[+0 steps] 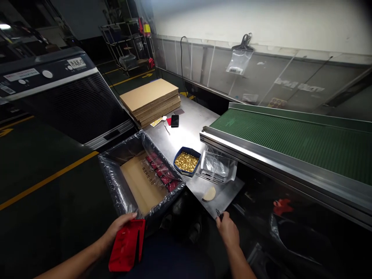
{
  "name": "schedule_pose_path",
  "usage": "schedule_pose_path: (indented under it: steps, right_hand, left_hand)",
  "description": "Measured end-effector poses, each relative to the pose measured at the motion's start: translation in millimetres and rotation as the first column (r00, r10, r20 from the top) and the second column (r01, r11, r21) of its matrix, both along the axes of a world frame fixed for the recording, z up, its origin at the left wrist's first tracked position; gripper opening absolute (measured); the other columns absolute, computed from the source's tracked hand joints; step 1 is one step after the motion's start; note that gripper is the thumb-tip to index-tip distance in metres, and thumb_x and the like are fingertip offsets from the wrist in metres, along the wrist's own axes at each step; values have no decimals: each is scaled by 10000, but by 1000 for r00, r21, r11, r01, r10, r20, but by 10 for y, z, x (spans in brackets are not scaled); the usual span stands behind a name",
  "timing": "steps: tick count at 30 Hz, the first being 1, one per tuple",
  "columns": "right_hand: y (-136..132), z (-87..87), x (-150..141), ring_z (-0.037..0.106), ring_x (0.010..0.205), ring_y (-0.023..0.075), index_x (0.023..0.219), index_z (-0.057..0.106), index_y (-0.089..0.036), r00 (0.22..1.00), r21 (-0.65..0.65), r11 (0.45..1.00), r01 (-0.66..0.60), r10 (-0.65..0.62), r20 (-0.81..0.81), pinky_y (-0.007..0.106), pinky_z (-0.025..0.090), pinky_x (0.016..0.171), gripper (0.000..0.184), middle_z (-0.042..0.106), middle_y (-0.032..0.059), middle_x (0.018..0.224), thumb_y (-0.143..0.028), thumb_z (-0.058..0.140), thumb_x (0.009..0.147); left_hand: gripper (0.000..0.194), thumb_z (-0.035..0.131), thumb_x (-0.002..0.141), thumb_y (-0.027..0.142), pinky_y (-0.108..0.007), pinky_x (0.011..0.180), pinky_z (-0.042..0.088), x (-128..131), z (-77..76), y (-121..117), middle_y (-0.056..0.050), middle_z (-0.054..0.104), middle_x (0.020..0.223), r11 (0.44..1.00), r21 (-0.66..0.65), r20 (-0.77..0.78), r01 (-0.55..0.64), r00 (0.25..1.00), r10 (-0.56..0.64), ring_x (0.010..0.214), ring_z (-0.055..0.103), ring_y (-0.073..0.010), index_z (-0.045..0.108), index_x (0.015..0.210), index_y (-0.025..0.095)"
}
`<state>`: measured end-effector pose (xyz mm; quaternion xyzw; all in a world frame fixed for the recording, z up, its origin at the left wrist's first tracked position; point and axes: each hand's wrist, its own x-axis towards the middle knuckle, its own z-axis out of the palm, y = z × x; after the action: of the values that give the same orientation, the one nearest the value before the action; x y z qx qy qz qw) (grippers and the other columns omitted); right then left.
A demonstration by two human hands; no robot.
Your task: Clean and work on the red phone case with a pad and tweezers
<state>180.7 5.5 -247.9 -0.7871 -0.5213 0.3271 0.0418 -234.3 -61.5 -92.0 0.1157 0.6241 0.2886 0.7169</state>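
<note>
While the left hand (pixel 123 222) has its fingers closed on the upper end of a red part (pixel 125 247), the part hangs tilted just in front of the near edge of a lined bin (pixel 115 182). The right hand (pixel 229 231), well apart from it, has its fingers curled shut around a small dark tool (pixel 220 214) at the near edge of the metal surface (pixel 186 135). Inside the bin lie a cardboard sheet (pixel 142 184) and, along its right side, a row of red pieces (pixel 159 167). Beside the bin stands a blue tray (pixel 181 170) of gold-coloured bits (pixel 187 161), with clear bags (pixel 216 164) next to it and a pale disc (pixel 209 193) nearer the right hand. Farther off are a phone (pixel 174 121), a cardboard stack (pixel 151 94) and, at right, a green conveyor (pixel 287 139).
</note>
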Motion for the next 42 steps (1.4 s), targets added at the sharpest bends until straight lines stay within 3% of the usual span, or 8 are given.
schedule_pose_path:
  steps: [4,8,14,19,21,24,31,42]
  right_hand:
    - [-74,-8,-41,616,832,189,1160,532,-148,997,15,998,68,-68,-46,370,477,816,386,653,67,927,-460,454,948]
    - [-46,110,0,613,760,212,985,587,-142,969,-22,976,216,-217,-120,414,480,830,291,633,61,771,-406,514,887]
    - [221,613,-282,638,671,194,981,562,-150,765,-123,908,401,-406,-500,361,538,694,479,693,128,917,-587,428,839]
    - [219,1726,-1015,511,506,86,1088,522,-164,426,-236,961,143,-275,-862,212,420,443,710,697,87,890,-647,764,628]
    - [144,2109,-1263,530,501,96,1130,535,-142,429,-98,990,-101,-45,-902,229,452,445,676,700,108,913,-644,705,711]
    - [48,2403,-1508,649,702,124,1106,614,-197,461,234,895,-380,403,-791,230,539,631,400,701,59,947,-524,550,885]
    - [-2,2474,-1716,667,717,76,966,635,-278,513,573,669,-474,738,-438,170,493,571,199,692,-60,822,-349,451,943]
    - [-71,2410,-1688,621,674,83,963,634,-284,498,502,695,-515,719,-484,213,432,586,208,668,-55,797,-388,454,965]
  left_hand:
    - [384,678,804,428,-334,777,562,234,38,-92,-158,739,909,960,-222,316,-171,919,236,868,707,-271,725,895,58]
    - [478,541,912,475,-460,984,493,368,237,13,-190,705,1128,967,-146,601,-208,758,253,1016,688,-304,689,1135,79]
    - [607,479,915,629,-461,873,527,515,525,335,-144,716,963,940,-67,408,-335,850,332,884,700,-308,655,1133,92]
    - [758,381,894,743,-380,791,541,691,736,427,-160,698,978,940,0,302,-342,896,326,841,692,-266,648,1148,81]
    - [759,335,915,729,-349,765,540,755,802,409,-164,697,962,940,16,280,-342,904,324,799,688,-237,646,1142,75]
    - [762,262,937,712,-314,714,537,818,882,392,-146,693,890,940,3,248,-342,910,331,716,672,-202,642,1122,78]
    - [767,188,973,654,-256,692,530,861,1067,423,-126,677,852,940,-28,191,-339,921,338,697,664,-157,661,1064,57]
    - [795,375,871,784,-240,674,505,895,1025,394,-99,674,882,963,44,176,-266,951,254,672,630,-133,672,1080,76]
